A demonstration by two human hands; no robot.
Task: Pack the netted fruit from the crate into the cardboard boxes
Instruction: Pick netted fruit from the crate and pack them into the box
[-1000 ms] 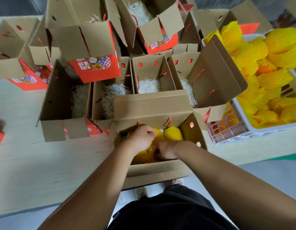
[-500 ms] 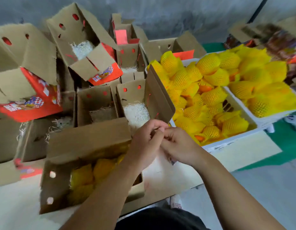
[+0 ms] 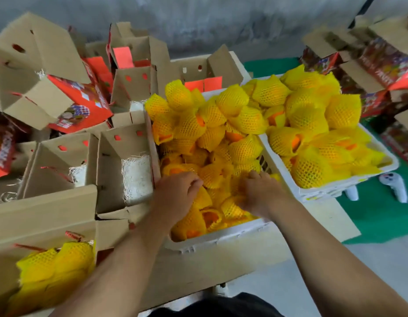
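Netted fruit (image 3: 212,124) in yellow foam mesh is heaped in a white crate (image 3: 221,236) in front of me. Both my hands are down inside its near end. My left hand (image 3: 175,193) curls its fingers round a netted fruit (image 3: 203,199) at the crate's near left. My right hand (image 3: 260,193) closes its bent fingers over another netted fruit (image 3: 232,208) beside it; motion blur hides the fingertips. At the lower left an open cardboard box (image 3: 45,216) holds several packed fruit (image 3: 61,259).
A second white crate (image 3: 335,191) of netted fruit stands to the right. Open boxes lined with shredded paper (image 3: 136,177) sit left of the near crate, more boxes piled behind. Two white controllers (image 3: 395,186) lie on a green mat.
My hands left the packed box at the lower left, met in mid-air, then dropped into the near crate onto the fruit. My view has swung to the right.
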